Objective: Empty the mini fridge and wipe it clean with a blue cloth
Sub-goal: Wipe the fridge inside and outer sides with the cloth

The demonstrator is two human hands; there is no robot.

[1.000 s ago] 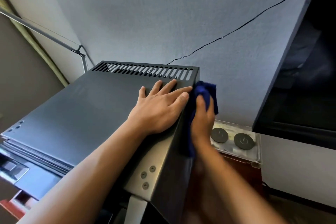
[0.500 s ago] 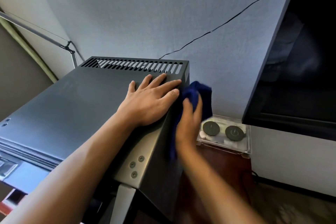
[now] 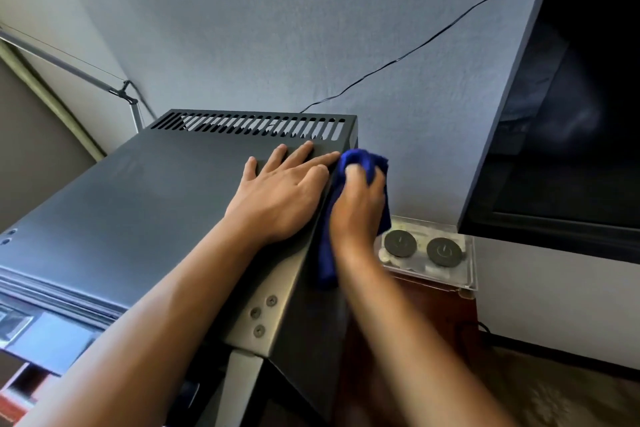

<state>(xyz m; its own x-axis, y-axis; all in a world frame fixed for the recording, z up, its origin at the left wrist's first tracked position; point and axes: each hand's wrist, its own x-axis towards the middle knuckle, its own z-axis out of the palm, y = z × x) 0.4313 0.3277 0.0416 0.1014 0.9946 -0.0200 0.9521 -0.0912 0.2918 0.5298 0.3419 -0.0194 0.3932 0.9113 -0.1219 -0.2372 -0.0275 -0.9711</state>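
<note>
Left hand (image 3: 280, 198) flat, fingers straight, on top of dark grey metal mini fridge (image 3: 145, 204); right hand (image 3: 358, 208) gripping bunched blue cloth (image 3: 360, 163) against its right side; risk of cloth snagging black cable (image 3: 398, 59) behind, or knocking clear plastic box (image 3: 460, 274) beside

Left hand (image 3: 280, 198) lies flat, fingers straight, on the dark top of the mini fridge (image 3: 138, 204), near its slotted rear vent (image 3: 249, 125); right hand (image 3: 358, 208) grips the blue cloth (image 3: 360, 163) against the fridge's right side; a clear box (image 3: 429, 253) with two round black discs sits just beside; a black cable (image 3: 415, 48) crosses the wall.
</note>
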